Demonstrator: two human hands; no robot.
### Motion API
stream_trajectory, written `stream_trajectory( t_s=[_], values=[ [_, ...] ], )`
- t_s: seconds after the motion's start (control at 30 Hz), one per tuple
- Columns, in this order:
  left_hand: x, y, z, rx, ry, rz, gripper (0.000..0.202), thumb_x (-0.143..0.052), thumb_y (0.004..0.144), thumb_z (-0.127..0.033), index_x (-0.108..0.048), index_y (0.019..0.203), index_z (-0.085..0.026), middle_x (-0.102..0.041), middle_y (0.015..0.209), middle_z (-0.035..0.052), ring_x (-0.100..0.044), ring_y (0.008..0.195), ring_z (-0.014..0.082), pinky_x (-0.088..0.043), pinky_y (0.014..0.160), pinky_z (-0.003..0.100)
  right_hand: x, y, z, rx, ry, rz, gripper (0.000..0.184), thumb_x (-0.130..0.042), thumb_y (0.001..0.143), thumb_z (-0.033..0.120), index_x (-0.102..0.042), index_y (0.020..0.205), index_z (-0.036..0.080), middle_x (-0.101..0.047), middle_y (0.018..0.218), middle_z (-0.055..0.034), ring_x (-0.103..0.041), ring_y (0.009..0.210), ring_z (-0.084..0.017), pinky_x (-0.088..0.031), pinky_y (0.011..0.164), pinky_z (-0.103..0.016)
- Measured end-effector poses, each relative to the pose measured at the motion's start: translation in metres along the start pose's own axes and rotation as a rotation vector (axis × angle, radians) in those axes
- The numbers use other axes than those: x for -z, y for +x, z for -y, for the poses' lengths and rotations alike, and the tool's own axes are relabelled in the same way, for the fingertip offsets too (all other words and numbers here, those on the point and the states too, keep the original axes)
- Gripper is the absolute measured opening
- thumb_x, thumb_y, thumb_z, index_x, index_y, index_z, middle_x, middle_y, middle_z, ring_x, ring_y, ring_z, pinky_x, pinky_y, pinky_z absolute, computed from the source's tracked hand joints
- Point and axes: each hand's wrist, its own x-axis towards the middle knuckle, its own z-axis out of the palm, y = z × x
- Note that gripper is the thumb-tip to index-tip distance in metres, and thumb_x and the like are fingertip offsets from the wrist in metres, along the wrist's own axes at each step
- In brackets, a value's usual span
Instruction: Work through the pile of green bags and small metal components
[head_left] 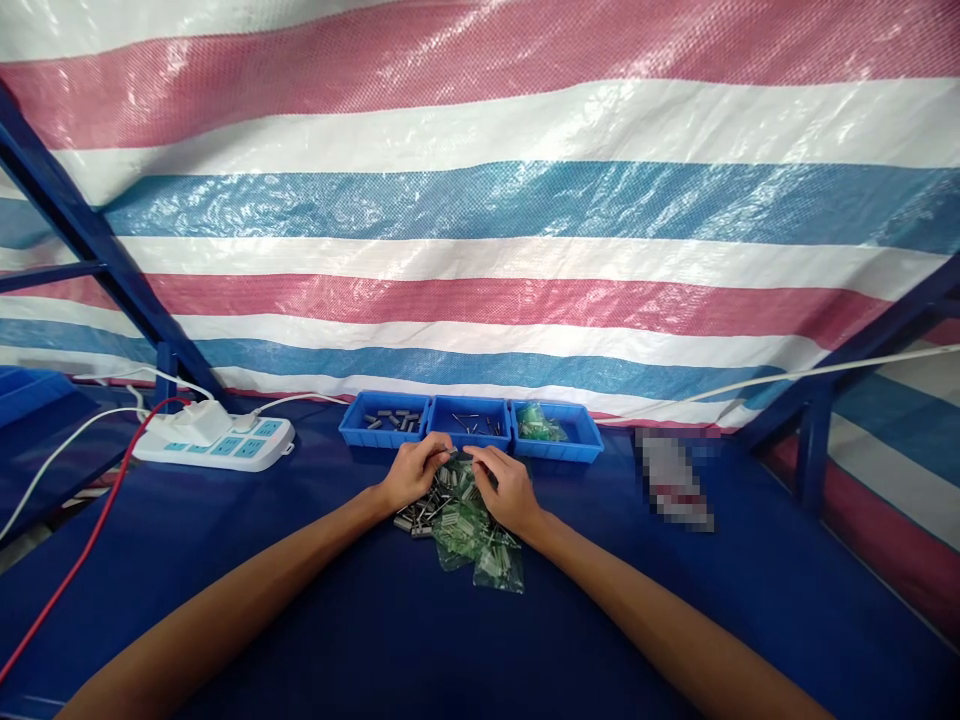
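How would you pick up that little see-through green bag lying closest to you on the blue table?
Probably by its near edge, coming from the person's own side. The small clear green plastic bag lies flat on the blue table cover at the front of the pile, its near edge free. The left hand and right hand crowd the far side, so pinching that open edge with the fingers seems easiest.

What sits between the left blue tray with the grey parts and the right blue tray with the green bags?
In the head view, a third blue tray holding thin metal pins sits between the left tray and the right tray.
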Motion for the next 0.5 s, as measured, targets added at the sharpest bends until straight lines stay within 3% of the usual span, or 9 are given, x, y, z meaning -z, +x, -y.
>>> stream_trajectory(
  t_s=[0.23, 0.5],
  values=[
    [0.0002, 0.0005, -0.0002, 0.003, -0.035, 0.054, 0.017, -0.040, 0.094, -0.030, -0.049, 0.095, -0.016, -0.055, 0.069, -0.0010, -0.050, 0.055, 0.0100, -0.039, 0.058, 0.020, -0.0001, -0.0001, -0.0002, 0.012, 0.001, 0.009, 0.028, -0.042, 0.093, 0.022, -0.058, 0.116, 0.019, -0.060, 0.083, -0.0070, -0.057, 0.069, -0.016, -0.048, 0.065, -0.028],
    [-0.0002, 0.0010, -0.0001, -0.003, -0.054, 0.066, 0.017, -0.041, 0.094, -0.031, -0.050, 0.093, -0.016, -0.057, 0.074, 0.0004, -0.053, 0.059, 0.0106, -0.041, 0.060, 0.020, -0.0002, 0.0007, 0.0004, 0.026, -0.003, 0.002, 0.025, -0.045, 0.093, 0.025, -0.060, 0.112, 0.019, -0.062, 0.085, -0.0065, -0.059, 0.068, -0.016, -0.049, 0.064, -0.027]
  ],
)
